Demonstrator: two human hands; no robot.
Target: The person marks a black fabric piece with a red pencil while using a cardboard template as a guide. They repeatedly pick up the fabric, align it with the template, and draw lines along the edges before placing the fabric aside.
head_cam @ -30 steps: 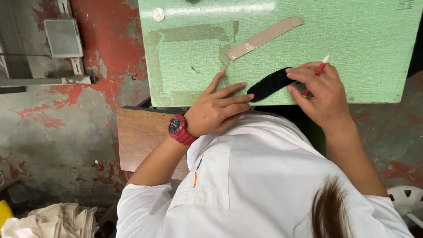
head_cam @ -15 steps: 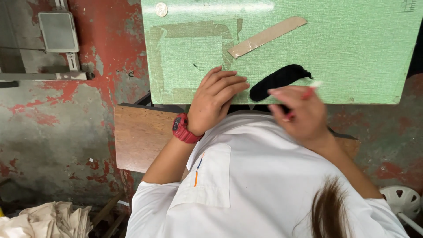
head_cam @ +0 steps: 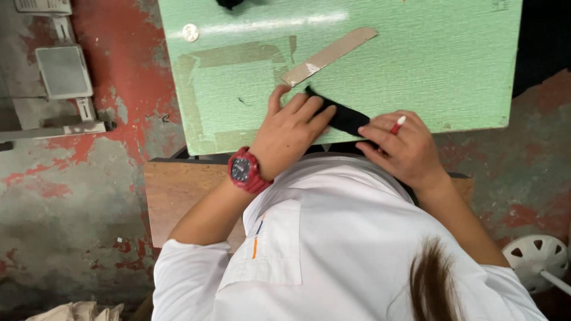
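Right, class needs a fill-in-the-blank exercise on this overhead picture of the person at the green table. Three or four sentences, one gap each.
1. The left hand presses flat on a strip of ____ fabric.
2. The right hand holds a thin red-and-white ____.
3. The left wrist wears a ____ watch.
4. A flat tan cardboard strip lies on the ____ table.

Missing words: black; marker; red; green

Flat black fabric strip (head_cam: 345,117), lying diagonal on green board, pinned under left-hand fingers (head_cam: 309,113); slim red-and-white pencil (head_cam: 397,125) poking up between right-hand fingers (head_cam: 380,132).
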